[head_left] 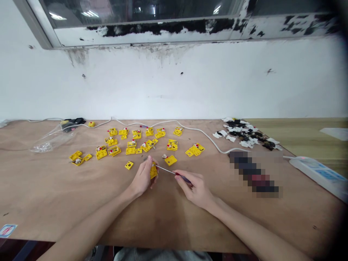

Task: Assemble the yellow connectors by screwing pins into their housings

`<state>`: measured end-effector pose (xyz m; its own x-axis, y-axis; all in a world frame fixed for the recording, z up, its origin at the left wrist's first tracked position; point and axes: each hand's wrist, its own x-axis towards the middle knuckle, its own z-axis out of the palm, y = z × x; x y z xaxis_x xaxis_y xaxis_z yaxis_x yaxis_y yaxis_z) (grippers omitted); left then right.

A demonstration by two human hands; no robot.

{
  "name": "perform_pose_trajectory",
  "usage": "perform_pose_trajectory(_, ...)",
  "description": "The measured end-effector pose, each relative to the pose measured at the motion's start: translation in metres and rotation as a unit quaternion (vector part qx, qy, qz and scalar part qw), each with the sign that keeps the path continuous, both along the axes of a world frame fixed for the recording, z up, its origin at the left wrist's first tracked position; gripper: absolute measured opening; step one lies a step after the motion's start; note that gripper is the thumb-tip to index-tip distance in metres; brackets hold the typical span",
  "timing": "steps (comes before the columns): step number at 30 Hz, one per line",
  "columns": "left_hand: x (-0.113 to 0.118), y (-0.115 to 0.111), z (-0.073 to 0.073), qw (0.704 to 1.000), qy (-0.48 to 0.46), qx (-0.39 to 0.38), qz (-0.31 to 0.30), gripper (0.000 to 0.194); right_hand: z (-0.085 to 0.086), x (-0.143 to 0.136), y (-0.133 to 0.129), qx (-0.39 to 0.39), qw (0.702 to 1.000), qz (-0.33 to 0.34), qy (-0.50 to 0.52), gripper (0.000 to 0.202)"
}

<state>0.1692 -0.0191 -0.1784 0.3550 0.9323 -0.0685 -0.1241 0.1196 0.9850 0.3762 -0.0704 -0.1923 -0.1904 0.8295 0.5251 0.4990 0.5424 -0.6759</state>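
My left hand (pixel 143 177) grips a small yellow plastic part (pixel 153 171) just above the wooden table (pixel 54 195). My right hand (pixel 194 186) holds a screwdriver (pixel 174 173) with a red and dark handle; its thin metal shaft points left and its tip meets the yellow part. A loose yellow part (pixel 170 160) lies just behind the shaft, and another (pixel 129 165) lies left of my left hand.
Several yellow parts (pixel 136 141) are scattered across the table's middle. A pile of white and black pieces (pixel 246 136) lies at the back right. A white power strip (pixel 318 173) with its cable (pixel 206 137) sits at the right. A clear plastic bag (pixel 51 139) lies at the back left.
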Motion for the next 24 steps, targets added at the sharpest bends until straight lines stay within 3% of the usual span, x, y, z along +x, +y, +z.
perform_pose_trajectory(11,-0.003,0.0,-0.013,0.989,0.054,0.104,0.086,0.06,-0.002,0.001,0.002,0.049,0.999,0.02,-0.003,0.018)
perform_pose_trajectory(16,-0.005,0.001,-0.018,0.984,0.102,0.126,0.075,0.053,-0.006,0.002,0.002,0.053,0.998,0.029,-0.013,0.021)
perform_pose_trajectory(24,-0.005,0.001,-0.013,0.976,0.13,0.154,0.077,0.048,-0.002,0.0,0.001,0.075,0.997,0.031,-0.014,0.02)
